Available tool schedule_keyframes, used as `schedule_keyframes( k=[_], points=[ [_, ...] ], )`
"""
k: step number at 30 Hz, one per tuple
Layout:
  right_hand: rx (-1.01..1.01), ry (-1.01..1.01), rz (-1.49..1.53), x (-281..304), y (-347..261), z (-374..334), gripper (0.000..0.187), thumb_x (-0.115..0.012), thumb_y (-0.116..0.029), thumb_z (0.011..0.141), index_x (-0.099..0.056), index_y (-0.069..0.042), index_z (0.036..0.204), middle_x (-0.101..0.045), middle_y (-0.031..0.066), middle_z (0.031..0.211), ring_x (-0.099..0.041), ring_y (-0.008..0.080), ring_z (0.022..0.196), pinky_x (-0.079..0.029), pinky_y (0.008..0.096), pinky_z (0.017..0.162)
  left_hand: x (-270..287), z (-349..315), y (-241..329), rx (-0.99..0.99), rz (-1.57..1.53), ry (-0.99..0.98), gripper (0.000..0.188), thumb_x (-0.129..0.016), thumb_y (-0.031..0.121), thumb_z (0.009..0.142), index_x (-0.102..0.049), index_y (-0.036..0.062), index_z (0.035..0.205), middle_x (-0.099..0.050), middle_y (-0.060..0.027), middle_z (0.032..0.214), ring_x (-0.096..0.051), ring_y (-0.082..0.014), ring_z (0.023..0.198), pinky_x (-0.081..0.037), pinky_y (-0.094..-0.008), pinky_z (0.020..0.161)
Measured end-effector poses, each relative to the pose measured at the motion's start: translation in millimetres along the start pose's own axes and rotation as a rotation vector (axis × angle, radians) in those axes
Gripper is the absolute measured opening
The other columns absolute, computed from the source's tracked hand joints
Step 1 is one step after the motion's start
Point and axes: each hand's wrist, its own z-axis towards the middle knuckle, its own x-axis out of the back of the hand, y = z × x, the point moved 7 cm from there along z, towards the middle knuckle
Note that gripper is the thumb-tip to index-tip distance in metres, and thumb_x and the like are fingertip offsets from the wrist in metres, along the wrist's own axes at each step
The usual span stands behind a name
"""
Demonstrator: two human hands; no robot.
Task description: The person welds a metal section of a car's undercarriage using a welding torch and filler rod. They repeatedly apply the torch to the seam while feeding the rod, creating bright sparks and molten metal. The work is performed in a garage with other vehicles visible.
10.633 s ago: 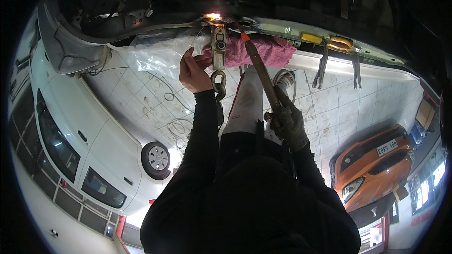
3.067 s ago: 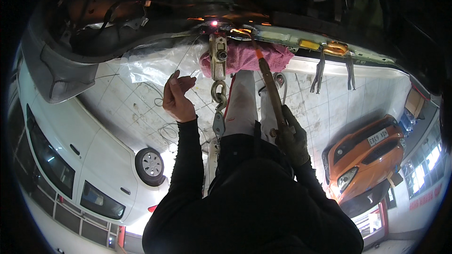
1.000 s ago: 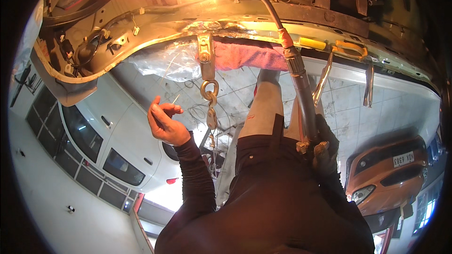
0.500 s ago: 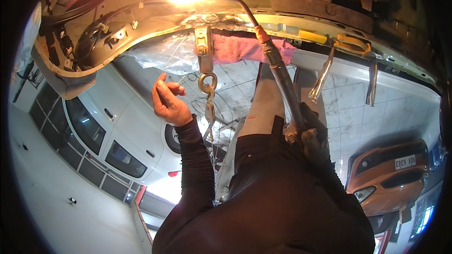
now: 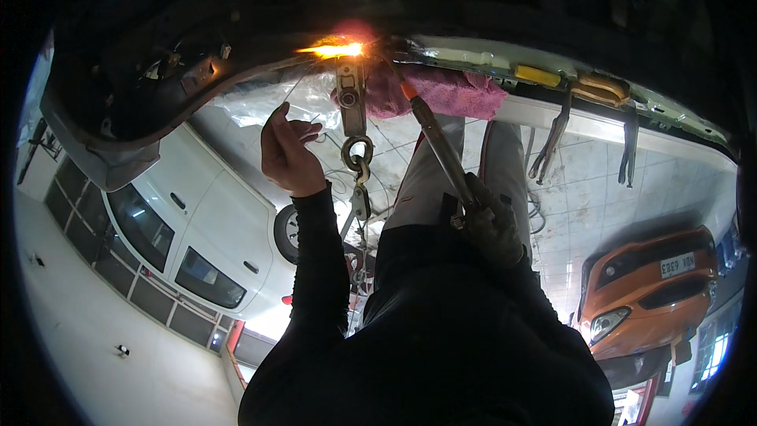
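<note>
My bare left hand (image 5: 292,154) pinches a thin filler rod (image 5: 298,88), whose far end reaches up toward an orange flame (image 5: 335,50) at the panel edge. In my gloved right hand (image 5: 490,229) is a gas torch (image 5: 440,146), its handle slanting up and left. The torch's thin tip is hard to make out in the dark beside the flame. Just below the flame a metal pull clamp (image 5: 351,102) hangs on the edge. A ring (image 5: 357,154) joins it to a hook and cable, right of my left hand.
A pink towel (image 5: 465,93) and clear plastic sheeting (image 5: 252,99) lie under the edge. Two locking pliers (image 5: 553,138) grip it on the right, near a yellow piece (image 5: 538,76). A white car (image 5: 213,205) stands left, an orange car (image 5: 654,292) right.
The wide white glare has shrunk to a smaller orange flame, and the panel looks much darker. The torch and my right hand have shifted slightly left. My left hand still pinches the rod.
</note>
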Motion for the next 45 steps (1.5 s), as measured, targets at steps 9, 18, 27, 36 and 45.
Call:
schedule_keyframes(
  k=[9,18,27,36,45],
  points=[
    [-0.243,-0.047,0.262,15.6,-15.4,8.3,0.054,-0.046,-0.027,0.105,-0.046,-0.002,0.153,-0.069,0.0062,0.092,-0.058,0.0084,0.071,-0.049,0.0235,0.064,-2.5,18.0,-7.4,0.084,0.098,-0.099,0.035,-0.054,0.029,0.109,-0.071,-0.0014,0.116,-0.064,-0.0018,0.070,-0.067,-0.0134,0.059,-0.055,-0.0267,0.056],
    [-0.272,-0.146,0.234,27.8,-32.9,17.9,0.059,-0.043,-0.042,0.106,-0.047,-0.006,0.154,-0.066,0.0034,0.086,-0.058,0.0088,0.066,-0.047,0.0247,0.058,-4.7,29.6,-6.4,0.025,0.128,-0.123,0.033,-0.055,0.027,0.108,-0.071,-0.0009,0.114,-0.063,-0.0013,0.069,-0.066,-0.0119,0.059,-0.053,-0.0261,0.055],
    [-0.233,-0.177,0.259,34.7,-12.7,16.0,0.052,-0.048,-0.026,0.103,-0.049,-0.009,0.153,-0.065,0.0009,0.089,-0.056,0.0055,0.071,-0.046,0.0214,0.062,0.0,21.3,-8.5,-0.025,0.194,-0.032,0.036,-0.054,0.030,0.108,-0.070,-0.0007,0.118,-0.064,-0.0037,0.071,-0.067,-0.0155,0.059,-0.056,-0.0290,0.055],
    [-0.188,-0.137,0.088,35.8,-16.9,22.3,0.063,-0.050,-0.046,0.105,-0.047,-0.006,0.154,-0.061,0.0007,0.084,-0.056,0.0077,0.067,-0.046,0.0260,0.060,-6.1,18.4,-15.6,-0.015,0.074,-0.098,0.035,-0.053,0.027,0.108,-0.070,-0.0020,0.116,-0.064,-0.0045,0.069,-0.067,-0.0162,0.058,-0.057,-0.0293,0.056],
    [-0.195,-0.148,0.099,33.5,-21.3,24.0,0.079,-0.049,-0.064,0.101,-0.046,-0.005,0.154,-0.060,0.0012,0.083,-0.058,0.0080,0.067,-0.047,0.0265,0.059,1.7,14.8,-17.4,0.016,0.059,-0.058,0.035,-0.052,0.027,0.109,-0.070,-0.0009,0.117,-0.064,-0.0053,0.071,-0.068,-0.0169,0.059,-0.058,-0.0304,0.055]
  ],
)
